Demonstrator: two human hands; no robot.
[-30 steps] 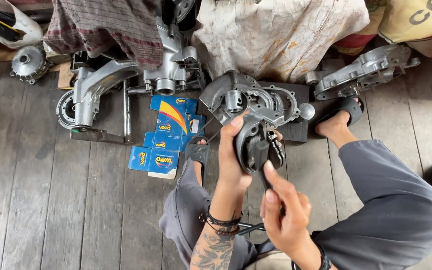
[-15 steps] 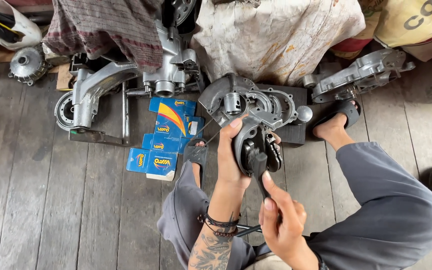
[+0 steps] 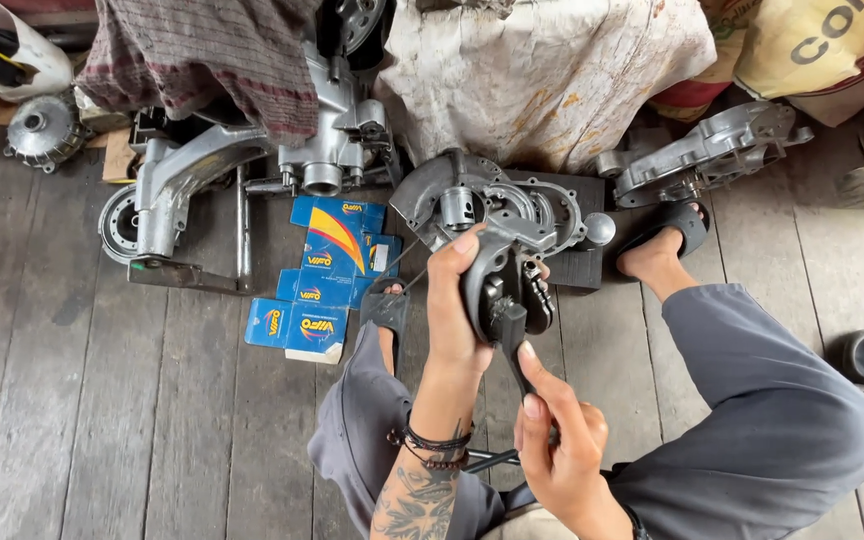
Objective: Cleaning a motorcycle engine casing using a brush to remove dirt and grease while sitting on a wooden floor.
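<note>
Left hand (image 3: 457, 300), fingers curled closed around a dark curved metal part (image 3: 500, 290) and holding it upright above the person's lap, in front of the knees. The part is rounded and shell-like, grey-black and greasy, with a hollow face turned toward the right. Right hand (image 3: 560, 440), closed in a pinch on the lower end of a slim dark tool (image 3: 514, 345), whose upper end rests against the hollow face of the part. Just beyond the part, on the wooden floor (image 3: 72, 400), lies a grey engine casing (image 3: 492, 205) with round openings. To its left, several blue cardboard boxes (image 3: 317, 280) lie in a loose cluster. Farther left stands a silver swing-arm casting (image 3: 177, 190); behind it hangs a striped cloth (image 3: 202, 55).
</note>
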